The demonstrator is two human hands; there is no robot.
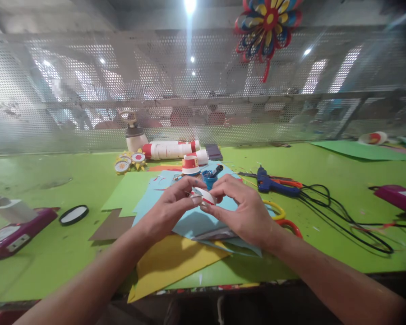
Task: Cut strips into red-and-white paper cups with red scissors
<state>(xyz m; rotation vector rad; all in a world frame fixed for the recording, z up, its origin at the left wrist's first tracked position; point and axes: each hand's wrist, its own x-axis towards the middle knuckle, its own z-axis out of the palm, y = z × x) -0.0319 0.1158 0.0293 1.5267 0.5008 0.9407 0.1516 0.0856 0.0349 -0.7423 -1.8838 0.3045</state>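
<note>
Between my two hands is a small white paper piece with red bands [208, 197], which looks like a cut part of a paper cup. My left hand [181, 198] pinches its left side, and a bit of light blue shows at the fingertips. On its right side my right hand [237, 203] grips the edge with thumb and fingers. Just beyond the fingers stand a blue container [209, 179] with a dark marker-like stick in it and a red and white paper cup [191, 165]. Light blue paper sheets [186, 223] lie beneath my hands.
A blue glue gun [274, 184] and its black cable lie right of my hands, near red-handled scissors [292, 225]. Yellow sheets [176, 262] sit at the front edge. Stacked paper cups [169, 150] lie behind; purple power strips [23, 232] flank the sides.
</note>
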